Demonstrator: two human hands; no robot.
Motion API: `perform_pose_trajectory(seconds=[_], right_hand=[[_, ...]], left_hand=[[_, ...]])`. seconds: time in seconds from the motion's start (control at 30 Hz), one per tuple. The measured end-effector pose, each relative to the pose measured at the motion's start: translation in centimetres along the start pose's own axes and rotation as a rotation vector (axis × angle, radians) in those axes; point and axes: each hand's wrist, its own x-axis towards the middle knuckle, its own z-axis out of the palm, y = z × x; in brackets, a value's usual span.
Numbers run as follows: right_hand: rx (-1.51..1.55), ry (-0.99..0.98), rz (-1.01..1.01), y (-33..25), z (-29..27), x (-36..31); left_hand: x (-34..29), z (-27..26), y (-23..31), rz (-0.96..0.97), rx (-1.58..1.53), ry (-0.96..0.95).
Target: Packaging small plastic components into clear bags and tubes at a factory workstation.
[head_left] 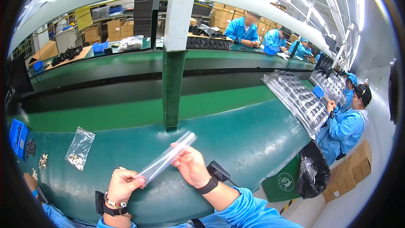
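Note:
A narrow, clear plastic bag is stretched at a slant above the green tabletop. Its lower left end is pinched between the thumb and fingers of my left hand. Farther up, my right hand grips it near the other end, fingers curled behind the film. I see nothing inside this bag. To the left on the table lies a clear zip bag with small pale parts at its bottom. Dark straps with black boxes sit on both my wrists.
At the left edge are a blue bin, black parts, pale parts and another person's hand. A post rises ahead. Clear trays and a seated co-worker are at right, above a green bin.

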Motion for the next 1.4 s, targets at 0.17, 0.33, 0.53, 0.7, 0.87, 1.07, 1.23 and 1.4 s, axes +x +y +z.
perform_pose_trajectory(seconds=[0.17,0.33,0.53,0.7,0.87,1.07,1.23,1.4], right_hand=[[-0.256,-0.132,0.285,2.0,1.1,-0.7],[-0.258,-0.201,0.396,2.5,2.1,-0.9],[-0.558,-0.233,0.273,2.1,2.4,-0.9],[-0.443,-0.247,0.253,2.8,1.6,-0.3],[-0.49,-0.112,0.332,3.6,0.8,-0.8],[-0.881,-0.214,0.12,2.7,2.3,-0.6],[-0.936,-0.247,-0.036,3.5,1.3,-0.8],[-0.84,-0.284,-0.005,2.5,2.6,-0.8]], left_hand=[[0.2,1.2,-0.1,0.079,0.009,0.066],[0.1,2.4,-1.1,0.178,0.042,0.157],[-0.1,2.6,-1.7,0.111,-0.046,0.172],[0.2,2.4,-1.5,0.016,-0.095,0.164],[0.6,3.1,-0.9,0.041,0.155,0.218],[-0.6,2.3,-0.3,0.045,0.338,0.24],[0.0,2.9,0.0,0.062,0.395,0.241],[-0.3,1.8,-0.3,0.135,0.437,0.197]])
